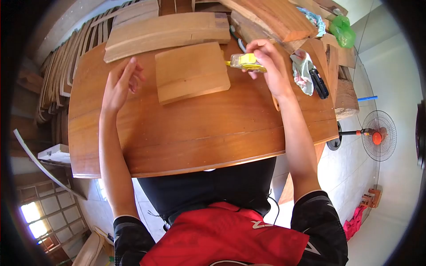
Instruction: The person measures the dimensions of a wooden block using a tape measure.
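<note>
My right hand (pixel 270 66) grips a yellow tape measure (pixel 245 62) just right of a small light wooden board (pixel 191 72) that lies flat on a large brown wooden tabletop (pixel 199 133). My left hand (pixel 120 84) hovers open over the tabletop to the left of the small board, fingers spread, holding nothing.
Thick planks (pixel 164 31) and more timber (pixel 275 17) are piled at the far edge. A cloth (pixel 302 71) and a dark tool (pixel 318 83) lie at the right. Curved wooden slats (pixel 57 75) are stacked left. A floor fan (pixel 377 135) stands right, below the table.
</note>
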`<action>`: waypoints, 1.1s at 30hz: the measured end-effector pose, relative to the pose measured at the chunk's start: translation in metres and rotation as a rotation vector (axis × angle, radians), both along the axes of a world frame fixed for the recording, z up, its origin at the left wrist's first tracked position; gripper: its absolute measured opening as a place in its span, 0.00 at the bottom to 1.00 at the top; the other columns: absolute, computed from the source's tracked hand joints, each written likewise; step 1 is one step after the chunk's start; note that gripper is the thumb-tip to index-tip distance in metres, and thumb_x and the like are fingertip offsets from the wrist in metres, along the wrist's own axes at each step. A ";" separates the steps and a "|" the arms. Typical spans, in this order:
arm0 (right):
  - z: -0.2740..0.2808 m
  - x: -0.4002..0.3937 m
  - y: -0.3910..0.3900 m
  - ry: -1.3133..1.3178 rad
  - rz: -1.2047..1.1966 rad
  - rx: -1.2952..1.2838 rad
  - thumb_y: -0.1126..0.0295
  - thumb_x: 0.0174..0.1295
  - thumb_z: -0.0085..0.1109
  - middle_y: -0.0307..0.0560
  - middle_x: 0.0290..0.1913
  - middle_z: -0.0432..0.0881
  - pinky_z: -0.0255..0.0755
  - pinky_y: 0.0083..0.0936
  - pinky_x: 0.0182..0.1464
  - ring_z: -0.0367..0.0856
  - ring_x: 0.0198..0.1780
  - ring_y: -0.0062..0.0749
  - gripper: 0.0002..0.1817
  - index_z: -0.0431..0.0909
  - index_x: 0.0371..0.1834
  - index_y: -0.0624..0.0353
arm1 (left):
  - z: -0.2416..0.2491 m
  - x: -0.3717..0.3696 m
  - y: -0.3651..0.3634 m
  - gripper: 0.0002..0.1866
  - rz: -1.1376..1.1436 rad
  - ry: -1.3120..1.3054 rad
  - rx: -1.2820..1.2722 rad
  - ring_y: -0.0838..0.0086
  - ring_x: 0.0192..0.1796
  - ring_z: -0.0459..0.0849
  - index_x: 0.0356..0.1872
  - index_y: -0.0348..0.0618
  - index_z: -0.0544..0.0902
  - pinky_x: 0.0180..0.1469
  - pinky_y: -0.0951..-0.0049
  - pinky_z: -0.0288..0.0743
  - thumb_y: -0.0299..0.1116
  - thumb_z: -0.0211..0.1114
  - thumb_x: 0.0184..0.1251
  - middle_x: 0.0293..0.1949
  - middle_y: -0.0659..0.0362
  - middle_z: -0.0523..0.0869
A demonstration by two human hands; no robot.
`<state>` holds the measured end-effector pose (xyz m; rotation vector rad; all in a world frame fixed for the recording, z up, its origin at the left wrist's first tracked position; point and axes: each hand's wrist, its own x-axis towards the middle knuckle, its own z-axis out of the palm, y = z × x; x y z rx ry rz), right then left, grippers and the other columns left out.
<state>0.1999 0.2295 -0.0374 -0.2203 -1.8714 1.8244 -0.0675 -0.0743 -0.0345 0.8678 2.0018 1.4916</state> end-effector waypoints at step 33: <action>-0.005 -0.003 0.008 0.123 -0.187 -0.349 0.62 0.69 0.72 0.43 0.37 0.85 0.72 0.24 0.21 0.89 0.33 0.34 0.18 0.76 0.52 0.58 | 0.012 0.040 0.065 0.66 -0.443 -0.223 0.390 0.61 0.74 0.71 0.80 0.43 0.61 0.78 0.58 0.61 0.47 0.91 0.35 0.70 0.52 0.75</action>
